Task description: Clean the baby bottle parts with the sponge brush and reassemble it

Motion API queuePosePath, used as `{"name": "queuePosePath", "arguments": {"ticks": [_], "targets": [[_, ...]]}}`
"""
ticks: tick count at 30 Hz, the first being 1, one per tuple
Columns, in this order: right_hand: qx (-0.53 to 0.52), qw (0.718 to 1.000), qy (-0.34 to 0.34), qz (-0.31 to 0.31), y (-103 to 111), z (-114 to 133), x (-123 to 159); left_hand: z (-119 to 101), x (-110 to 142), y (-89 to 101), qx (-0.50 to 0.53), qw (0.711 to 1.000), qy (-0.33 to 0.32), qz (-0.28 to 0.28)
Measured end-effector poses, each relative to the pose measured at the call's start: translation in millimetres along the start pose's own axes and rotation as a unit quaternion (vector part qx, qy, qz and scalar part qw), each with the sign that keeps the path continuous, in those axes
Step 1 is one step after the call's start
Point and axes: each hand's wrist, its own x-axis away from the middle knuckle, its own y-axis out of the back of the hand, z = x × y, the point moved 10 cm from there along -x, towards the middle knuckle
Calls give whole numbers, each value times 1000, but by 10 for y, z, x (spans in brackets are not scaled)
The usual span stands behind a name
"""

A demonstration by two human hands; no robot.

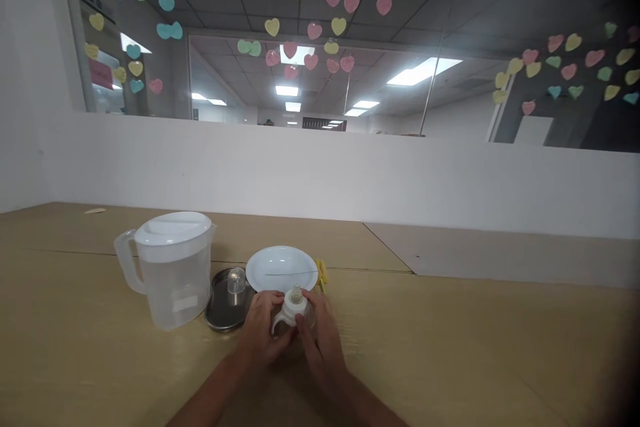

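Between my two hands is a baby bottle (291, 307) with a white collar, a clear nipple on top and a white side handle. My left hand (261, 328) closes around its left side, by the handle. On the right side my right hand (321, 333) wraps the bottle, thumb against the collar. My palms and fingers hide most of the bottle's body. Just behind stands a white bowl (273, 261) with a thin straight stick or brush stem (290, 273) across it. A yellow-handled item (321, 271) sticks out at the bowl's right edge.
Left of my hands, a metal tray (220, 313) bears a clear dome-shaped cap (237, 280). A large lidded plastic pitcher (175, 280) stands farther left. Behind the brown table (450, 347) rises a white wall (300, 173) with a window above, dotted with heart-shaped notes.
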Motion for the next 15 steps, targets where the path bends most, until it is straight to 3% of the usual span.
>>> {"name": "queuePosePath", "arguments": {"ticks": [9,15], "targets": [[-16,999,35,29,3,51,-45,29,-22,-40,50,998,32,26],[-19,999,27,2,10,-12,-9,26,-6,-54,58,997,31,29]]}}
